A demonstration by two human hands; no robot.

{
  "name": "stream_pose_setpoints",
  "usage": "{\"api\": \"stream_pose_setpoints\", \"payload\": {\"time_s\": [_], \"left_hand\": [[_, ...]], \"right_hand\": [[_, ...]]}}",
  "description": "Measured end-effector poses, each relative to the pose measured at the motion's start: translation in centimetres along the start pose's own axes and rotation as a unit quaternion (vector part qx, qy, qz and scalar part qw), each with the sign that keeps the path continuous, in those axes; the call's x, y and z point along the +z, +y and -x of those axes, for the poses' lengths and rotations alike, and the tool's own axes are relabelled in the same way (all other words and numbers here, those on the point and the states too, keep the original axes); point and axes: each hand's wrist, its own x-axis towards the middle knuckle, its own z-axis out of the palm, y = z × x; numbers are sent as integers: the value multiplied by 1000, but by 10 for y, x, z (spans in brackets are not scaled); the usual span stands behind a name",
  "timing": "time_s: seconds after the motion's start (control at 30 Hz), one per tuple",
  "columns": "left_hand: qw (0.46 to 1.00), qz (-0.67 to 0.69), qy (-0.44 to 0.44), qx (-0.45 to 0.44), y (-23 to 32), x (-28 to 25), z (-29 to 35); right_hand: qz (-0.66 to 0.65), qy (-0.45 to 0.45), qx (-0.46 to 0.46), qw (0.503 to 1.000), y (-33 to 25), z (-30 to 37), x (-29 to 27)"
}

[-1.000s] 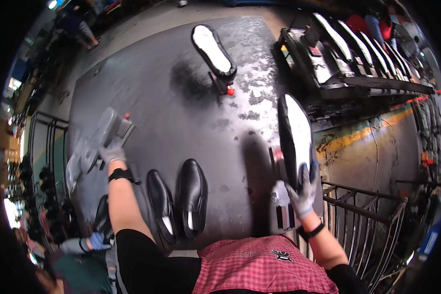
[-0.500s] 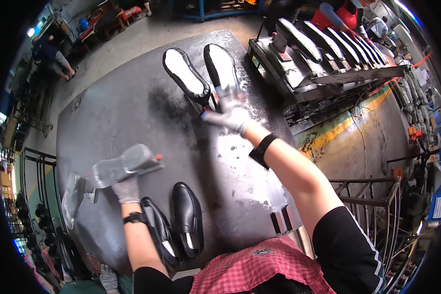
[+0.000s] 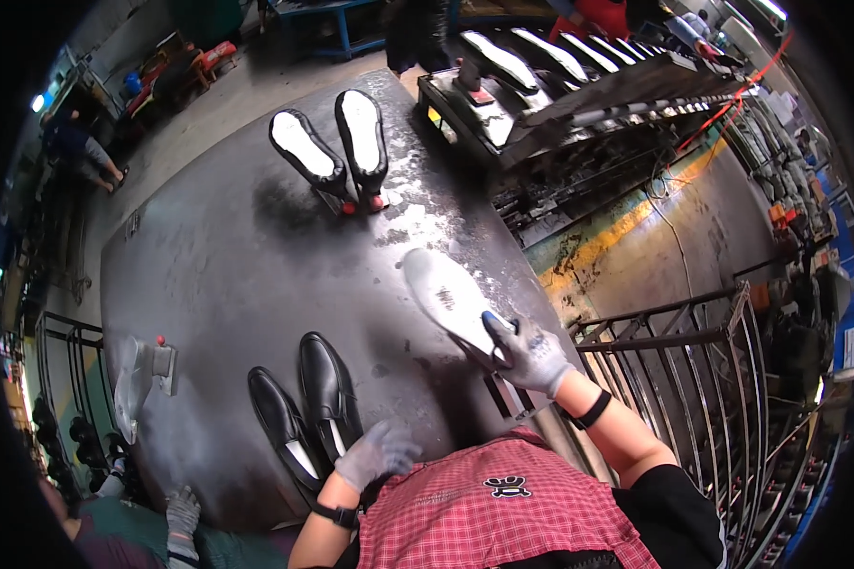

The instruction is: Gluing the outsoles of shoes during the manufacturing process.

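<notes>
My right hand [image 3: 531, 356], in a grey glove with dark fingertips, grips the near end of a pale shoe last [image 3: 446, 292]. The last lies slantwise with its sole side up and a dark scuff on it, near the table's right edge. My left hand [image 3: 380, 455], gloved too, is empty with its fingers apart, close to my apron. Beside it stand two black slip-on shoes [image 3: 327, 379], toes pointing away. Farther off, two lasted shoes [image 3: 362, 133] with white bottoms lie upside down, red knobs at their near ends.
A grey last [image 3: 135, 384] lies at the table's left edge. Metal posts [image 3: 508, 396] stand at the near right edge. A rack [image 3: 579, 90] with several white-bottomed shoes is at far right, a metal frame [image 3: 674, 351] nearer. Another person's gloved hand [image 3: 182, 512] is at lower left.
My right hand has come back from the far shoes and now holds a pale last. My left hand, which held a grey last at the left, is now empty and nearer my body.
</notes>
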Motion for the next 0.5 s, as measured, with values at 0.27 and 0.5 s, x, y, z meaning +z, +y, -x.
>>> {"api": "stream_pose_setpoints", "payload": {"time_s": [0.27,0.5], "left_hand": [[870,251,395,154,-64,-1,36],[828,376,376,176,-41,-55,20]], "right_hand": [[13,73,80,994,24,123,52],[-254,195,129,939,117,160,235]]}}
